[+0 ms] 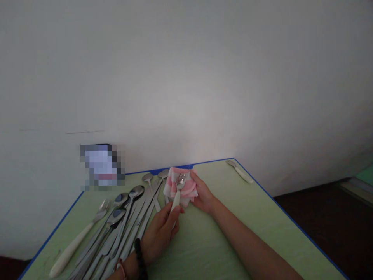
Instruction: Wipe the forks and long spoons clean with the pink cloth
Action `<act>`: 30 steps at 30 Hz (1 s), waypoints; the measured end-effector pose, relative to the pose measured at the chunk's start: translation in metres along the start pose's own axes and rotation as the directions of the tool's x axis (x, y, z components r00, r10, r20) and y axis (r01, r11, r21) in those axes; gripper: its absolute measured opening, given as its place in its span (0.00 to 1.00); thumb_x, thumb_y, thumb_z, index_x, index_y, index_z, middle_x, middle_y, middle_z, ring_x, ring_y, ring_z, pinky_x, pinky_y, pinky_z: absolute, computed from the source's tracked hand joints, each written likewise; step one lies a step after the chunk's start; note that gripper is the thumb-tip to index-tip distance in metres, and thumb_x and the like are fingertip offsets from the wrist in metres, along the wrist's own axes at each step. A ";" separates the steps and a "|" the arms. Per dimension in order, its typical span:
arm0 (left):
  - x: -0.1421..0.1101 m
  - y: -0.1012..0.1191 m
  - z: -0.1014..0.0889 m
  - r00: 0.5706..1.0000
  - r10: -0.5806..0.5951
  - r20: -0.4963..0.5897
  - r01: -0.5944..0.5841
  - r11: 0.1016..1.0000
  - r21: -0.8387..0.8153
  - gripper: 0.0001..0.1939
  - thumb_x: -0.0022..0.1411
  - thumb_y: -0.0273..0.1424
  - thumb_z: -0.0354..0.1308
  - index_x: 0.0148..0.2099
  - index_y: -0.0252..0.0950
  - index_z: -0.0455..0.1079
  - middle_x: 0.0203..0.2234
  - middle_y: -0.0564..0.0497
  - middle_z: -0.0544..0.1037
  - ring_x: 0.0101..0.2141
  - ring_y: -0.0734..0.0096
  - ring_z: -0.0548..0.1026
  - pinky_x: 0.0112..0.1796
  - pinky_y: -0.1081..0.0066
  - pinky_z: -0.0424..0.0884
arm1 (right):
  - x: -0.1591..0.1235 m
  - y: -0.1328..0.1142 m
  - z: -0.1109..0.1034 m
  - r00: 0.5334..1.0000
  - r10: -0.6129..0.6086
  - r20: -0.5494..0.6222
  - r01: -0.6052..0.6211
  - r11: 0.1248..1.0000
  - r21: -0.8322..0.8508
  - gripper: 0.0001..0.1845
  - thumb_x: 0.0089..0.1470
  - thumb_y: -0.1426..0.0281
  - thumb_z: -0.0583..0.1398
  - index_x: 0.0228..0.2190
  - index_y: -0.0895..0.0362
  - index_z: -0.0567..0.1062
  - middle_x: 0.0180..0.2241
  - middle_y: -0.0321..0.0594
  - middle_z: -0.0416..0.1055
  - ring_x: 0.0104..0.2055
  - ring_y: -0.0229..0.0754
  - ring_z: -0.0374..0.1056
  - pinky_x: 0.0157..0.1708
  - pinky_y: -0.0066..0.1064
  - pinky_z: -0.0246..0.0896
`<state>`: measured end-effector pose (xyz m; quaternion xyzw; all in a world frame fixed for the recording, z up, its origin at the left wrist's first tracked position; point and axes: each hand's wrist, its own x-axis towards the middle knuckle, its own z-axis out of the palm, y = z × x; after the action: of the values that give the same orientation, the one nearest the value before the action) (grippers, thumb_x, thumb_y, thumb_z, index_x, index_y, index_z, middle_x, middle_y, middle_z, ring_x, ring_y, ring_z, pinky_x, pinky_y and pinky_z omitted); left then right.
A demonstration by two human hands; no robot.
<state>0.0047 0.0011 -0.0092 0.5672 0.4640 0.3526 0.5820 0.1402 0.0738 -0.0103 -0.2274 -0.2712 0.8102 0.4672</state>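
My left hand (165, 225) is closed around the pale handle of a fork (180, 182), tines pointing away from me. Behind the fork's head, my right hand (203, 194) grips a folded pink and white cloth (171, 182). The fork's head lies in front of the cloth; whether the two touch I cannot tell. Part of the right hand's fingers is hidden behind the cloth. Left of my hands lies a pile of metal spoons (136, 191) and other long-handled cutlery. Beside that pile is another fork (75, 243) with a cream handle.
A third fork (244, 174) with a pale handle lies near the far right corner of the green table (233, 210), which has a blue edge. A blurred-out device with a lit screen (101, 165) stands at the far left. The wall (186, 77) rises behind.
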 end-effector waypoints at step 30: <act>-0.002 -0.004 -0.004 0.996 0.053 0.078 -0.062 0.990 0.124 0.18 0.62 0.44 0.43 0.39 0.34 0.63 0.11 0.63 0.57 0.11 0.81 0.52 0.13 0.80 0.49 | 0.001 0.002 -0.005 0.996 0.083 0.041 -0.080 0.995 -0.055 0.23 0.52 0.53 0.52 0.32 0.61 0.74 0.27 0.41 0.75 0.31 0.41 0.70 0.39 0.32 0.62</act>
<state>-0.0003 -0.0003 -0.0122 0.6288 0.4468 0.3178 0.5514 0.1416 0.0748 -0.0151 -0.2331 -0.2934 0.8258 0.4215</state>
